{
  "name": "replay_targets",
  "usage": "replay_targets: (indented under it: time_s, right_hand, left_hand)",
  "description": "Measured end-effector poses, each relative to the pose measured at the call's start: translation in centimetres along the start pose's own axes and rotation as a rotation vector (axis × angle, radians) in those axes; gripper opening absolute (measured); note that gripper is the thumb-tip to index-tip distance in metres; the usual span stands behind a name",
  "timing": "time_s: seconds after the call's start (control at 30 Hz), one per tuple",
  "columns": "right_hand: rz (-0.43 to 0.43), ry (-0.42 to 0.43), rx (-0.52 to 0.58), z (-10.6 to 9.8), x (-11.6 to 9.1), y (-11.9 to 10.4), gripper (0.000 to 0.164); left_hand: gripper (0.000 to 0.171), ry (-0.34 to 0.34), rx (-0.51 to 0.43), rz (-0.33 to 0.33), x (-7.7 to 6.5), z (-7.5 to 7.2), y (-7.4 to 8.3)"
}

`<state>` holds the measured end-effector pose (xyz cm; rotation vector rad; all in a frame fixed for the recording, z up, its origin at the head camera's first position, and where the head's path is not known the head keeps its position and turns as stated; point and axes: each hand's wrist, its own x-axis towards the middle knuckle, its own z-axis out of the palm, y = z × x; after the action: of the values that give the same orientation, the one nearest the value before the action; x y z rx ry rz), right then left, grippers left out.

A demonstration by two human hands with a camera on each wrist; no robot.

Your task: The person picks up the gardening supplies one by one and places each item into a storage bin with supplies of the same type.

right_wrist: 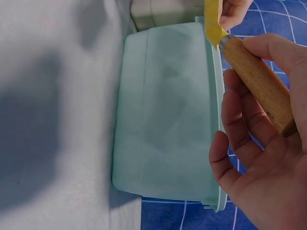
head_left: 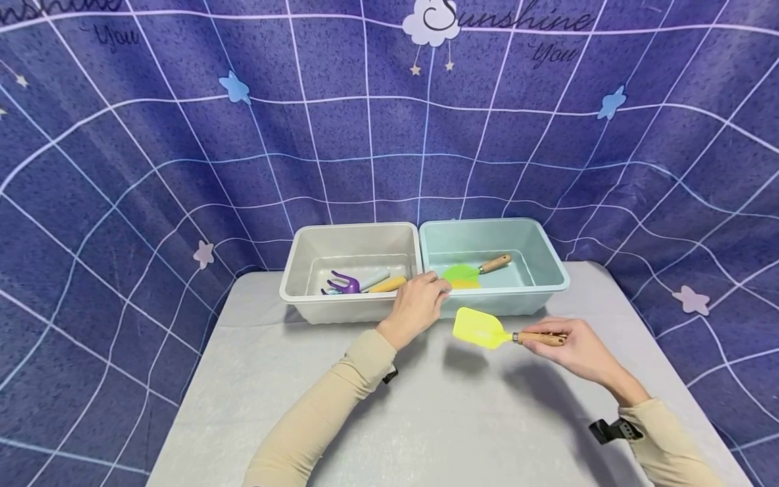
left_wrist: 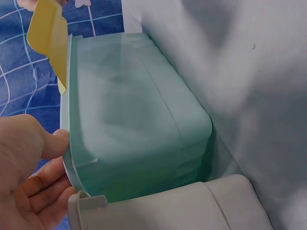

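Note:
My right hand holds a yellow toy shovel by its wooden handle. The flat blade points left, raised in front of the teal bin. At that bin's near left corner, my left hand grips the rim, thumb on the outer side and fingers behind it in the left wrist view. Inside the teal bin lie a green toy tool with a wooden handle and a yellow piece, partly hidden by the front wall.
Beside the teal bin stands a grey bin. It holds a purple hand rake, a yellow handle and a pale blue piece. Both bins rest on a light-covered table, with a blue gridded curtain behind.

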<state>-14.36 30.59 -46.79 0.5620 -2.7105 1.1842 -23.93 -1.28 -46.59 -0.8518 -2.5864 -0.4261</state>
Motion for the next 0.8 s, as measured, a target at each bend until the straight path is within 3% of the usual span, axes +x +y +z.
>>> replay_targets:
  time_s: [0.4, 0.8]
  right_hand:
    - [0.025, -0.021, 0.01, -0.9, 0.5, -0.1, 0.019]
    - [0.026, 0.021, 0.051, -2.5, 1.1, -0.8, 0.021]
  left_hand:
    - [0.012, -0.001, 0.008, 0.004, 0.0, 0.0, -0.1]
    - [0.011, 0.014, -0.001, 0.011, 0.0, 0.2, -0.2]
